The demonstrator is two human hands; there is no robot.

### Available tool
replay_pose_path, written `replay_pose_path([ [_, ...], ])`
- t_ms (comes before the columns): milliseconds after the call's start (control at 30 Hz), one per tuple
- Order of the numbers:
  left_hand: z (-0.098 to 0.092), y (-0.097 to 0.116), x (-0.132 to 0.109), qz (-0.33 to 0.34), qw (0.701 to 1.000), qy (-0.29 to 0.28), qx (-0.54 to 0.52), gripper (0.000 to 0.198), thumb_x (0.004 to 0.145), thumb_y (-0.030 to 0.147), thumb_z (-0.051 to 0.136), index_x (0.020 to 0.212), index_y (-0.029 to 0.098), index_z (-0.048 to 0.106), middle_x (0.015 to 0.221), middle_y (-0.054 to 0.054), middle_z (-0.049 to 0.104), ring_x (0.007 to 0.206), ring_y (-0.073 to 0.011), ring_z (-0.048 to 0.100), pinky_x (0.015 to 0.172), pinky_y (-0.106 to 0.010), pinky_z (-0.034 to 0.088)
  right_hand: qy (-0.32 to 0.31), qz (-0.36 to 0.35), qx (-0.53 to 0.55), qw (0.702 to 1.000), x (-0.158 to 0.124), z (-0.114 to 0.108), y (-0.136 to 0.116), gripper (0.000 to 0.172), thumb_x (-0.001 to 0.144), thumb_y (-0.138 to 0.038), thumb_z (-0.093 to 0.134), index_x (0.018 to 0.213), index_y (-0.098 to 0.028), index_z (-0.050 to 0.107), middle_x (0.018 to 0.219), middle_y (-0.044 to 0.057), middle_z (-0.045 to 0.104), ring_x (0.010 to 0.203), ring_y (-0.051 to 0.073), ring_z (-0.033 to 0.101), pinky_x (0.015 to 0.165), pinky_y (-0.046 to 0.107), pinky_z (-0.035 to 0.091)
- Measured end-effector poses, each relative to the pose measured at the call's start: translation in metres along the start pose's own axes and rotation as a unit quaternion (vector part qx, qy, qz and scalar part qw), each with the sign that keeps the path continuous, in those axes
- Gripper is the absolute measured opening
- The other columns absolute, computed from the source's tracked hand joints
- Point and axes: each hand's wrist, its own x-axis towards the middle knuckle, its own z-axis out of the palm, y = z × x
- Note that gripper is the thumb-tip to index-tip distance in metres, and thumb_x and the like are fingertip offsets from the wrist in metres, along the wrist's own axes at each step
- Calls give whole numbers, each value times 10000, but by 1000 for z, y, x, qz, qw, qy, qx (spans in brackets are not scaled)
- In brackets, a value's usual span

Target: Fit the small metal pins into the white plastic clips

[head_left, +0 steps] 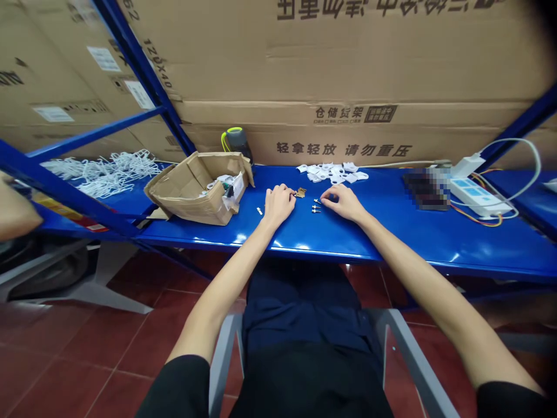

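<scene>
My left hand [280,203] rests palm down on the blue tabletop with its fingers curled together. Its fingertips are beside a small heap of brown-gold pieces [301,192]; what they hold, if anything, is hidden. To the right, thumb and forefinger of my right hand [342,201] pinch the end of a small metal pin-like part [317,201]. Just below it lie similar small metal parts [316,209], side by side. Another small whitish piece [260,211] lies left of my left hand.
Flat white pieces [333,172] are piled behind my hands. An open cardboard box [191,194] with mixed parts stands left, a dark bottle [238,141] behind it. Right are a power strip [478,197] and cables. White hooked wires [113,172] and another person's arm [15,209] are far left.
</scene>
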Motion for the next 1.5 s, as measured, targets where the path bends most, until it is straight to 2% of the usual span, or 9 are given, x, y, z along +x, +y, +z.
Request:
replay_pose_path([
  [233, 5, -4, 2, 16, 1000, 20, -14, 329, 1035, 199, 478, 1098, 233, 799, 1221, -120, 763, 1153, -332, 648, 1039, -524, 473, -5, 7, -20, 1000, 0, 2, -1, 222, 974, -384, 631, 967, -258, 814, 1036, 77, 796, 1069, 297, 651, 946, 432, 488],
  [500, 5, -4, 2, 13, 1000, 12, -12, 307, 1077, 256, 491, 1126, 221, 791, 1225, -124, 753, 1163, -336, 645, 1041, -509, 454, 72, 64, -66, 993, 1, -6, 13, 245, 988, -337, 575, 988, -226, 794, 1052, 112, 785, 996, 315, 650, 932, 462, 481],
  [867, -2, -5, 2, 37, 999, -8, -24, 225, 1106, 312, 544, 1108, 249, 760, 1236, -82, 764, 1190, -307, 646, 1023, -453, 443, 68, 39, -50, 996, -1, -5, 8, 245, 983, -343, 573, 1019, -236, 790, 1013, 102, 779, 988, 311, 652, 922, 455, 490],
  [933, -4, -3, 2, 66, 997, 1, -34, 236, 1119, 339, 522, 1134, 255, 742, 1257, -78, 758, 1195, -288, 646, 1035, -434, 436, 57, 21, -36, 997, -1, -6, 4, 250, 993, -358, 576, 1040, -237, 791, 1036, 100, 778, 987, 302, 652, 934, 450, 493],
  [1100, -5, 3, 2, 187, 981, 15, -52, 285, 1142, 379, 462, 1190, 256, 714, 1305, -71, 738, 1187, -249, 647, 1052, -400, 414, 42, -27, 18, 999, -2, -8, -11, 322, 1026, -475, 588, 1100, -249, 805, 1064, 89, 778, 1006, 288, 646, 979, 439, 491],
  [1167, -4, 5, 1, 206, 977, 12, -50, 309, 1147, 387, 442, 1213, 257, 713, 1312, -80, 736, 1184, -250, 651, 1054, -408, 412, 34, -37, 34, 998, -3, -9, -16, 340, 1030, -504, 584, 1064, -256, 814, 1063, 88, 780, 1036, 294, 646, 989, 442, 489],
  [1300, -3, 7, 0, 214, 976, 8, -44, 339, 1150, 396, 420, 1246, 261, 716, 1316, -96, 735, 1199, -262, 655, 1058, -425, 418, 21, -62, 51, 997, -4, -10, -19, 348, 1032, -518, 584, 982, -264, 817, 1061, 89, 778, 1041, 294, 646, 998, 454, 483],
  [1500, -3, 4, 1, 201, 978, 23, -54, 300, 1127, 423, 507, 1252, 265, 729, 1334, -80, 733, 1213, -250, 652, 1046, -402, 422, 23, -78, 25, 996, -5, -12, -18, 345, 1040, -518, 577, 995, -278, 821, 1072, 85, 764, 1037, 287, 636, 1005, 457, 476],
])
